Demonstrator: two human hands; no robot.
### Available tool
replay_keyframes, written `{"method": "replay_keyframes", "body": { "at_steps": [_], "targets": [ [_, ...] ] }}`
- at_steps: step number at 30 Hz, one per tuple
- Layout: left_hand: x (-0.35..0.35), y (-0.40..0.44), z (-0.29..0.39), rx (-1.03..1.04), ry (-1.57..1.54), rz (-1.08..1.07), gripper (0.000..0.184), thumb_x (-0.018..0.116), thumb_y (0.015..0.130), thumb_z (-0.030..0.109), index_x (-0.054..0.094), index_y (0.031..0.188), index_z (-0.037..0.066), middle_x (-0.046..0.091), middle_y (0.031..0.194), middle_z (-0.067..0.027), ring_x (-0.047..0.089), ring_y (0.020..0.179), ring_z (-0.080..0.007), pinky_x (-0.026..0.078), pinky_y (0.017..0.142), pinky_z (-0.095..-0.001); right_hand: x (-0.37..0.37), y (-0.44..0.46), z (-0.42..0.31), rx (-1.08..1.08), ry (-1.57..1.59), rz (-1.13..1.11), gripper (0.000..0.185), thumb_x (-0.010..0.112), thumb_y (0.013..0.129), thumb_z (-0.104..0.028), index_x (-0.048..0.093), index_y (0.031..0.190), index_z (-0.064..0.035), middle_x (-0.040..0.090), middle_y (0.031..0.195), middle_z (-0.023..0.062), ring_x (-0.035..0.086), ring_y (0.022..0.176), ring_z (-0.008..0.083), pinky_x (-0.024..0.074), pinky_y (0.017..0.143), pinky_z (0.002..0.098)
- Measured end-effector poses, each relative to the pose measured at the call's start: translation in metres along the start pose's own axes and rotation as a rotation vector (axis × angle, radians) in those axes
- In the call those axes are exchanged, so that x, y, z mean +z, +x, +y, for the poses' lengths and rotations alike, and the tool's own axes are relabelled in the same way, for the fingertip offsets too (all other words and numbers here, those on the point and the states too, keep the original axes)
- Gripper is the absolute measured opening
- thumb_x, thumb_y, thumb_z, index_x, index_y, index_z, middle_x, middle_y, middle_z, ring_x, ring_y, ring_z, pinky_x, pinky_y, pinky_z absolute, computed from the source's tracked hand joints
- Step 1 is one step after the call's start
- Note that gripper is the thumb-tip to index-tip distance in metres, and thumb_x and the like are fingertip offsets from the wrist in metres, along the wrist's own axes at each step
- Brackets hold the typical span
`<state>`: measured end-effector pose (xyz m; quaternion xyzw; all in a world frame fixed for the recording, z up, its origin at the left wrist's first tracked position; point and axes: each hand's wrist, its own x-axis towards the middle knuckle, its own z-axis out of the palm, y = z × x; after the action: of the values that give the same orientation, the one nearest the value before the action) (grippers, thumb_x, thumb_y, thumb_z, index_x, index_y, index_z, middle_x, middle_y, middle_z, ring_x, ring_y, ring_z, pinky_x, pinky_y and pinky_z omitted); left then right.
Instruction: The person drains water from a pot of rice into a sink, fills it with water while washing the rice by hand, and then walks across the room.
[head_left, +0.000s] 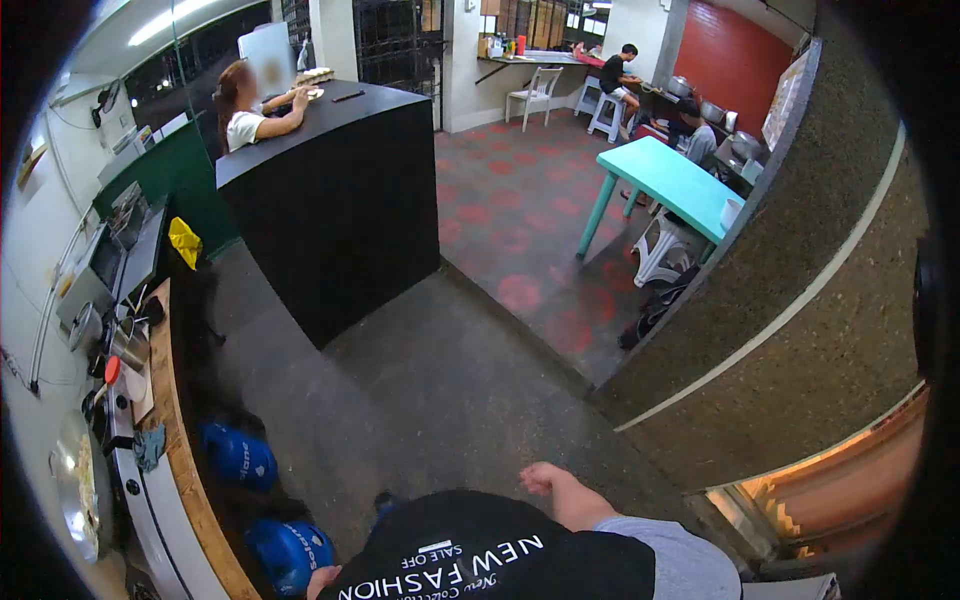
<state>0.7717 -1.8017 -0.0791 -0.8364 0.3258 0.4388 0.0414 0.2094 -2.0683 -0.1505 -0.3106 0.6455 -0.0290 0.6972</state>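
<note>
My right hand (538,478) hangs in front of my body over the grey floor, its fingers curled in, and nothing shows in it. Only a small part of my left hand (322,578) appears at the bottom edge, beside my black printed shirt (450,550); its fingers are hidden. Near that hand stands a blue gas cylinder (290,553), with another blue cylinder (240,456) farther forward. To the left runs a wooden counter edge (183,440) beside a white stove (150,500). A large pan (80,490) with food in it sits on the stove.
A person (250,110) holds something small at a tall black counter (340,200). Beyond a low floor step (520,320) are a turquoise table (665,180), a white chair (540,97) and people seated near pots. A speckled wall (740,300) rises on the right.
</note>
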Motion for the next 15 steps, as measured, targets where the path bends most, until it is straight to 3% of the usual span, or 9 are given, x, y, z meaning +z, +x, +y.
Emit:
{"method": "replay_keyframes", "body": {
  "at_steps": [1,3,5,8,11,13,14,15],
  "targets": [
    [-0.006,0.005,0.002,0.006,0.009,0.002,0.031,0.067,0.079,0.026,0.067,0.105,0.009,0.066,0.103,-0.0146,0.061,0.099,-0.0249,0.047,0.086,-0.0377,-0.003,-0.021,0.008,0.147,0.225,-0.104,0.027,0.076,0.071,-0.021,0.064,0.092,-0.0081,0.064,0.073,0.002,0.057,0.057,0.0138,0.045,0.055,0.0327],
    [-0.022,0.013,0.004,0.015,0.023,0.006,0.029,0.066,0.079,0.025,0.067,0.103,0.009,0.066,0.102,-0.0145,0.062,0.098,-0.0246,0.047,0.085,-0.0373,-0.024,0.015,0.062,0.307,0.111,-0.068,0.024,0.077,0.072,-0.024,0.065,0.087,-0.0087,0.065,0.073,0.0028,0.057,0.056,0.0147,0.0444,0.053,0.0335],
    [-0.04,0.023,0.007,0.032,0.042,0.01,0.027,0.065,0.08,0.024,0.068,0.102,0.009,0.067,0.1,-0.0143,0.062,0.097,-0.0243,0.048,0.084,-0.0369,-0.045,0.043,0.103,0.414,-0.319,0.178,0.012,0.066,0.081,-0.029,0.07,0.083,-0.0179,0.068,0.079,-0.0018,0.059,0.067,0.0122,0.0452,0.055,0.0344],
    [-0.065,0.041,0.006,0.045,0.055,0.013,0.024,0.064,0.081,0.024,0.069,0.1,0.009,0.067,0.099,-0.014,0.063,0.095,-0.0239,0.048,0.083,-0.0363,-0.055,0.007,0.105,0.273,-0.106,0.4,0.018,0.078,0.071,-0.025,0.072,0.075,-0.0085,0.066,0.073,0.0038,0.057,0.056,0.0126,0.0461,0.054,0.0337],
    [-0.081,0.065,0.007,0.04,-0.063,0.005,0.022,0.063,0.081,0.023,0.069,0.098,0.009,0.068,0.097,-0.0138,0.064,0.093,-0.0235,0.049,0.081,-0.0356,-0.058,0.001,0.105,0.338,-0.168,0.483,0.016,0.076,0.068,-0.019,0.073,0.078,-0.0068,0.067,0.074,0.0089,0.062,0.061,0.0189,0.0489,0.059,0.0355],
    [-0.077,0.081,0.002,0.061,-0.458,0.01,0.022,0.07,0.074,0.014,0.063,0.095,0.009,0.061,0.091,-0.0099,0.06,0.084,-0.0216,0.049,0.074,-0.0352,-0.052,0.003,0.1,0.189,-0.555,0.62,0.014,0.07,0.068,-0.019,0.069,0.076,-0.0075,0.065,0.073,0.0097,0.062,0.068,0.0255,0.0499,0.065,0.0394],
    [-0.073,0.093,-0.005,0.232,-0.427,0.03,0.024,0.071,0.072,0.011,0.062,0.095,0.009,0.06,0.09,-0.0087,0.059,0.082,-0.0209,0.048,0.071,-0.0348,-0.047,0.004,0.096,0.111,-0.75,0.681,0.013,0.067,0.068,-0.019,0.067,0.075,-0.0079,0.065,0.072,0.0101,0.063,0.072,0.0288,0.0504,0.067,0.0413],
    [-0.069,0.106,-0.014,0.402,-0.398,0.054,0.027,0.072,0.07,0.008,0.061,0.095,0.01,0.058,0.089,-0.0075,0.058,0.079,-0.0203,0.048,0.069,-0.0345,-0.037,0.002,0.087,0.091,-0.653,0.774,0.012,0.066,0.067,-0.017,0.068,0.075,-0.0079,0.065,0.076,0.0121,0.063,0.074,0.031,0.0503,0.068,0.0412]
  ]
}}
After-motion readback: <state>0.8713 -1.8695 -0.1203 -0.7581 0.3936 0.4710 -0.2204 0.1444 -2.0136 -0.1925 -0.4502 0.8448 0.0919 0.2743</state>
